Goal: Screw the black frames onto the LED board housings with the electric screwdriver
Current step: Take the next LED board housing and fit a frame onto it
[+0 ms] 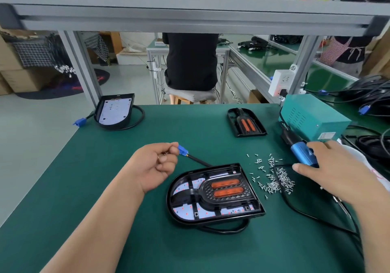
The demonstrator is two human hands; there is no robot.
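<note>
An LED board housing (183, 213) lies on the green mat in front of me, with a black frame (228, 190) carrying two orange lenses set in it. My left hand (160, 165) pinches the blue connector (183, 150) at the end of the housing's black cable. My right hand (329, 167) grips the blue electric screwdriver (301, 152), which lies low over the mat to the right. A pile of small silver screws (274, 180) is scattered between the housing and my right hand. A second housing (115, 110) without a frame sits at the far left, and a loose black frame (245, 123) at the far right.
A teal power supply box (312, 116) stands at the back right with the screwdriver's cord (306, 215) running across the mat. Coiled black cables (373, 95) lie beyond it. An aluminium rail (190, 17) crosses overhead. A person sits on a stool (190, 95) past the table edge.
</note>
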